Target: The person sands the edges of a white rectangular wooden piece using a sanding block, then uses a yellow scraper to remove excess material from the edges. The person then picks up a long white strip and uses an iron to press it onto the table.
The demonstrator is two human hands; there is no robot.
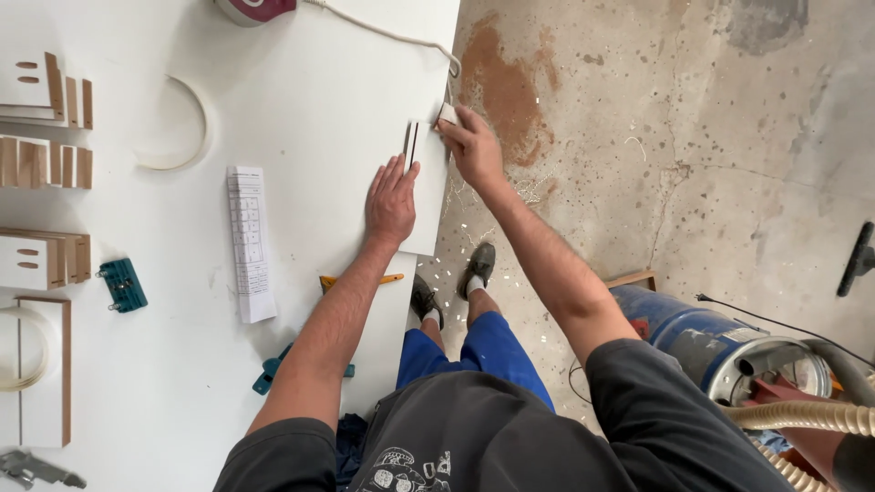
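My left hand [392, 200] lies flat, fingers together, pressing a narrow white panel [428, 219] down at the right edge of the white workbench [301, 109]. The panel overhangs the bench edge. My right hand [472, 146] grips a small pale block [447, 113] held against the panel's far end, beside a dark slot in the panel [410, 141].
On the bench lie a folded printed paper strip [249, 241], a teal jig [122, 283], a yellow pencil [360, 280], stacks of white and wood-edged parts [46, 164], a curved edge-band strip [178, 128] and a corded tool [255, 9]. A blue dust extractor with hose [729, 351] stands on the concrete floor at right.
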